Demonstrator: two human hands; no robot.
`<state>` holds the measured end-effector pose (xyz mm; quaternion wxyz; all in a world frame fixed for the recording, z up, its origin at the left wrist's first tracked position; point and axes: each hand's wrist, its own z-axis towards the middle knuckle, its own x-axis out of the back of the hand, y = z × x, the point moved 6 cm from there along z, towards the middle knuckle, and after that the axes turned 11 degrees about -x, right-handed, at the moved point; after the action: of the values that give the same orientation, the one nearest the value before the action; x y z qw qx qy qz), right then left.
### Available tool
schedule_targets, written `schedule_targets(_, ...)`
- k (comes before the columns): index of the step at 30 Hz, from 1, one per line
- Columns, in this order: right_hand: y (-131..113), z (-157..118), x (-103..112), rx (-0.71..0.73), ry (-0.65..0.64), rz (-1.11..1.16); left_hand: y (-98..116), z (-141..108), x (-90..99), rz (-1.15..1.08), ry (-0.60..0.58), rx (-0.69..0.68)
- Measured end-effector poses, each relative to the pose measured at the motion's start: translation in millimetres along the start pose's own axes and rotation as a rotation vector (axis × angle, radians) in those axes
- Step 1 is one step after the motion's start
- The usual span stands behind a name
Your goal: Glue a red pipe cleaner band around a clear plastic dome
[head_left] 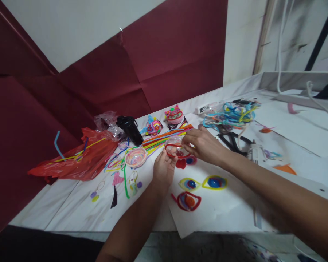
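Note:
A red pipe cleaner (171,145), bent into an oval loop, is between my hands above the white paper. My left hand (164,168) pinches the loop's near left side. The fingers of my right hand (203,145) are closed at its right end. Something clear and shiny shows inside the loop, too small to make out. Below my hands lie eye shapes edged with pipe cleaner: a yellow-edged blue eye (214,182), a smaller yellow-edged eye (190,184) and a red-edged eye with an orange centre (189,201). A red piece (180,164) lies just under the loop.
Bundled pipe cleaners (164,137) lie behind my left hand, near a round pink bowl-like piece (136,157). Further left are a black glue gun-like tool (130,129) and a red plastic bag (76,160). Decorated figures (175,115), tangled pipe cleaners (229,114) and black-handled scissors (233,142) stand behind.

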<state>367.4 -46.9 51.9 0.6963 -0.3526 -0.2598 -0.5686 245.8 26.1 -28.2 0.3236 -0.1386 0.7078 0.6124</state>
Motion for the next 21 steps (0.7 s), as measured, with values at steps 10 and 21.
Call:
schedule_targets(10,10.2,2.6,-5.0,-0.154,-0.036,0.282,1.4,-1.2,-2.4,-0.045,0.039,0.024)
schedule_targets(21,7.3,-32.4,85.9,-0.298,0.287,0.391,21.6,17.1,3.6,-0.132,0.088,-0.005)
